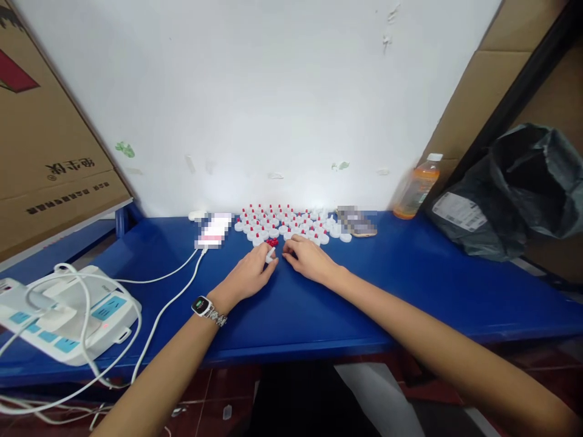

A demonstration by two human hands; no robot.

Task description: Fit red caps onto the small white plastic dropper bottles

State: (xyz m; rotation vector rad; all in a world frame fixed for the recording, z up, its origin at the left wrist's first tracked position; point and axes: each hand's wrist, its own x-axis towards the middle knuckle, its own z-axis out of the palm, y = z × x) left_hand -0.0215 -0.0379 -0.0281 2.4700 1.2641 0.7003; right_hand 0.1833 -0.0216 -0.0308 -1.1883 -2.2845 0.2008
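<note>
My left hand (249, 276) rests on the blue table (410, 279), a watch on its wrist, and its fingers pinch a small white cap (270, 255). My right hand (307, 258) lies beside it with fingers curled down at a small piece I cannot make out. Just beyond the fingertips lies a little heap of red bits (272, 242). Behind that, several white caps with red centres (286, 223) stand in a cluster against the wall.
A phone (214, 230) on a white cable lies left of the caps, another phone (356, 221) right of them. White power strips (64, 312) with cables sit at the left edge. An orange drink bottle (416, 188) and a grey bag (510, 194) stand right. Cardboard boxes (50, 139) lean left.
</note>
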